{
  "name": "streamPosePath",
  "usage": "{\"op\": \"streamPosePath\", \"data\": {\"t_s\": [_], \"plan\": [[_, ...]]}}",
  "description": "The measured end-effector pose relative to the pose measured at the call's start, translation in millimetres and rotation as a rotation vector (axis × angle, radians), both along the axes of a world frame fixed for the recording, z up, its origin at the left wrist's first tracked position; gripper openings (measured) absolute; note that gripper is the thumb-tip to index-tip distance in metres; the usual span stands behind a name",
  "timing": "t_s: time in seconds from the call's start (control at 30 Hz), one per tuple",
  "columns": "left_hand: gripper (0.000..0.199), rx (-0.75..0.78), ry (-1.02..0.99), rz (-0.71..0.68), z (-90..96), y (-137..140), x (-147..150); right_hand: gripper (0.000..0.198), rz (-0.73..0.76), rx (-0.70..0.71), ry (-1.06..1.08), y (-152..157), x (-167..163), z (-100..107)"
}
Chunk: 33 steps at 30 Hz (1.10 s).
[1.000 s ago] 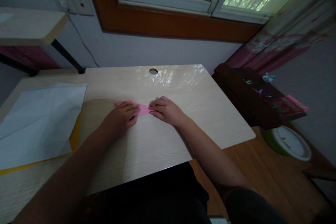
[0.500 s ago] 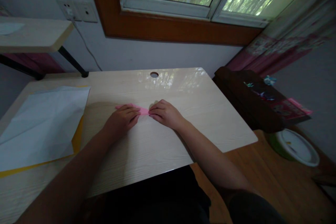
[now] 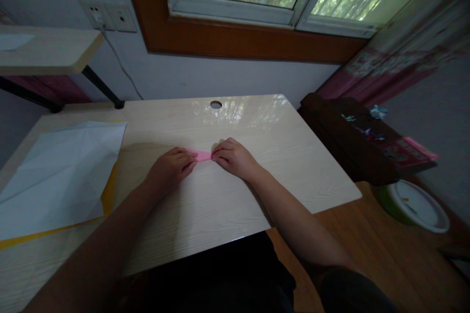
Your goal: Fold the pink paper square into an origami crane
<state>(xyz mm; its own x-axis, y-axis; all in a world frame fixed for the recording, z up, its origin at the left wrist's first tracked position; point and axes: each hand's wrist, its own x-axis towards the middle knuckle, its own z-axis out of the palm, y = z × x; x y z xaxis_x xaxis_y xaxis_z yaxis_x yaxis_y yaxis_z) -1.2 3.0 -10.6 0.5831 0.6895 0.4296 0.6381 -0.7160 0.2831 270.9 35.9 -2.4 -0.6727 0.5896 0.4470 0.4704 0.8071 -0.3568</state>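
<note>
Between my two hands lies a narrow folded piece of pink paper [image 3: 203, 155], low over the pale desk [image 3: 220, 205]. My left hand [image 3: 172, 166] is closed on its left part, and the fingers hide much of that end. The fingertips of my right hand [image 3: 234, 157] pinch the right tip. Only the middle stretch and a little of the upper edge of the paper show.
White sheets [image 3: 66, 171] over a yellow sheet [image 3: 108, 193] cover the desk's left side. A raised shelf [image 3: 47, 54] stands at the back left. The desk has a round cable hole [image 3: 216, 104]. To the right are a dark wooden cabinet [image 3: 341, 142] and a green-and-white bin [image 3: 414, 205].
My right hand has shifted slightly right with the paper's tip. The pink end that stuck out left of my left hand is now out of sight.
</note>
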Motion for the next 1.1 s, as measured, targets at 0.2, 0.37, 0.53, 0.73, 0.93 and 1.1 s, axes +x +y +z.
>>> {"op": "streamPosePath", "data": {"t_s": [0.2,0.37,0.53,0.73,0.93,1.1], "plan": [[0.022,-0.028,-0.021,-0.015,0.0,-2,5,0.018,0.051,-0.006,0.054,-2,-6,0],[0.022,-0.079,-0.049,-0.027,2.1,-7,12,0.018,0.104,-0.055,0.085,-3,-12,-2],[0.019,-0.163,-0.092,0.050,2.3,-6,12,0.018,0.107,-0.119,0.102,-3,-15,-1],[0.015,-0.199,-0.099,0.014,2.2,-7,10,0.019,0.080,-0.212,0.161,-4,-16,1],[0.013,-0.155,-0.110,-0.076,1.3,-5,10,0.018,0.111,-0.204,0.150,-3,-15,-1],[0.011,-0.177,-0.106,-0.019,2.5,-6,10,0.019,0.085,-0.206,0.144,-3,-16,-3]]}}
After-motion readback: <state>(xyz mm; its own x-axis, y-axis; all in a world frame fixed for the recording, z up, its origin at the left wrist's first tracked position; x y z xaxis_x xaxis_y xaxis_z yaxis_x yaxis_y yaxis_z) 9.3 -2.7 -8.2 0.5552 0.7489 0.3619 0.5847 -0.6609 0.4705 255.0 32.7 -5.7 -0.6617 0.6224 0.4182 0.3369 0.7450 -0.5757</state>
